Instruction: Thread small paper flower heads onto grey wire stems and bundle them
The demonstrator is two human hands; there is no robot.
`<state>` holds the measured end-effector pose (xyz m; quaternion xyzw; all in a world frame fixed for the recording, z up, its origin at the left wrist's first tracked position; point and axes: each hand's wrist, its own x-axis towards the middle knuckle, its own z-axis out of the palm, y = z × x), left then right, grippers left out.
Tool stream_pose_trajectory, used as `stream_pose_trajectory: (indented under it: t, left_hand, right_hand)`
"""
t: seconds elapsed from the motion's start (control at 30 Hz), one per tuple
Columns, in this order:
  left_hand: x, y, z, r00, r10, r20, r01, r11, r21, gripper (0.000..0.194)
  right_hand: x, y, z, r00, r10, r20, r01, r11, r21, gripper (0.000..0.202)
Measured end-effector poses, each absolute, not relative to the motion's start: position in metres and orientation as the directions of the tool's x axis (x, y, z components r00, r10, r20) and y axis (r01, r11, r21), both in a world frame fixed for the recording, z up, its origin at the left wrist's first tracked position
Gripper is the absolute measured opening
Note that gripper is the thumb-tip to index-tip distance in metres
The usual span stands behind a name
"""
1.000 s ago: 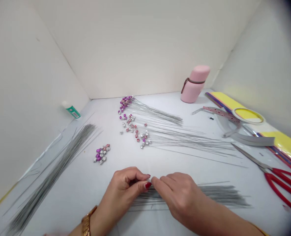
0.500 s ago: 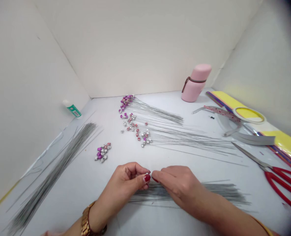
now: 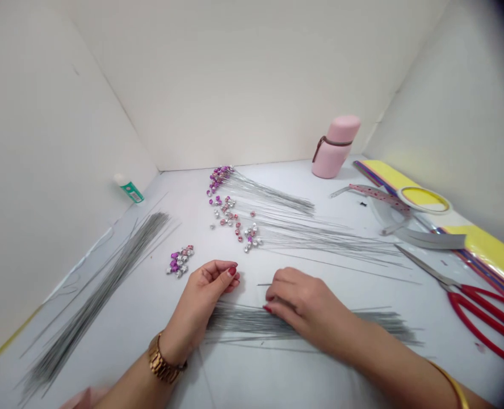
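My left hand (image 3: 209, 292) is closed in a pinch above the left end of a bundle of grey wires (image 3: 252, 321). Whatever sits between its thumb and index finger is too small to make out. Over the same bundle, my right hand (image 3: 298, 298) has its fingers curled round a thin wire (image 3: 263, 284), whose tip sticks out to the left. A small pile of purple, silver and pink star beads (image 3: 179, 261) lies left of my left hand. Beyond both hands, wires tipped with star beads (image 3: 252, 238) are spread out.
Another wire bundle (image 3: 107, 289) lies at the left. At the back stand a glue bottle (image 3: 131, 192) and a pink flask (image 3: 335, 147). Red-handled scissors (image 3: 460, 289), a tape roll (image 3: 424, 200), ribbon strips (image 3: 433, 240) and yellow wrapping sheets (image 3: 486, 244) are on the right.
My hands have come apart: the left moved left and away from me, the right stayed over the bundle with its fingers curled lower. A wire tip now shows beside my right fingers.
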<state>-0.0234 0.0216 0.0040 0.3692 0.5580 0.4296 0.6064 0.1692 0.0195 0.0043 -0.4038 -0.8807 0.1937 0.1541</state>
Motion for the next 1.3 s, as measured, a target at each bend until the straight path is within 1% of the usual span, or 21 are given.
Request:
stream_pose_trajectory:
  t: [0.07,0.17,0.33,0.53,0.63,0.73,0.83,0.93,1.0,1.17,1.3]
  left_hand:
    - [-0.024,0.022,0.004,0.007,0.932,-0.362,-0.108,0.36,0.927,0.019]
    - [-0.025,0.023,0.006,0.001,0.935,-0.354,-0.101,0.352,0.93,0.02]
    - [-0.028,0.025,0.01,-0.035,0.941,-0.336,-0.084,0.332,0.939,0.02]
    - [-0.022,0.02,0.007,0.033,0.943,-0.331,-0.09,0.332,0.939,0.022]
    - [-0.013,0.014,0.006,0.066,0.938,-0.341,-0.099,0.346,0.933,0.021]
    - [-0.007,0.008,0.007,0.157,0.917,-0.368,-0.098,0.385,0.918,0.018]
    - [-0.007,0.006,0.01,0.173,0.912,-0.371,-0.184,0.4,0.898,0.015]
    - [-0.011,0.008,0.01,0.152,0.902,-0.405,-0.33,0.433,0.839,0.016]
    - [-0.013,0.01,0.009,0.158,0.892,-0.424,-0.386,0.451,0.805,0.018]
    - [-0.013,0.01,0.008,0.158,0.888,-0.432,-0.408,0.457,0.79,0.018]
    - [-0.012,0.009,0.008,0.152,0.889,-0.432,-0.39,0.456,0.8,0.017]
  right_hand:
    - [0.167,0.018,0.004,-0.673,0.738,0.05,0.641,0.615,-0.459,0.01]
    - [0.166,0.017,0.003,-0.682,0.73,0.028,0.652,0.625,-0.429,0.017]
    - [0.17,0.02,0.007,-0.658,0.748,0.082,0.658,0.625,-0.42,0.02]
    - [0.174,0.019,0.011,-0.578,0.799,0.165,0.681,0.584,-0.441,0.019]
    - [0.17,0.015,0.007,-0.604,0.775,0.187,0.667,0.62,-0.413,0.016]
    - [0.166,0.01,0.002,-0.669,0.718,0.193,0.633,0.686,-0.359,0.016]
    - [0.168,0.009,0.002,-0.681,0.694,0.231,0.619,0.715,-0.323,0.023]
    - [0.174,0.011,0.008,-0.635,0.703,0.321,0.635,0.711,-0.302,0.03]
    - [0.177,0.012,0.011,-0.603,0.705,0.373,0.638,0.707,-0.304,0.032]
    - [0.179,0.013,0.012,-0.562,0.725,0.399,0.656,0.684,-0.319,0.034]
    - [0.179,0.013,0.01,-0.559,0.732,0.39,0.675,0.674,-0.298,0.033]
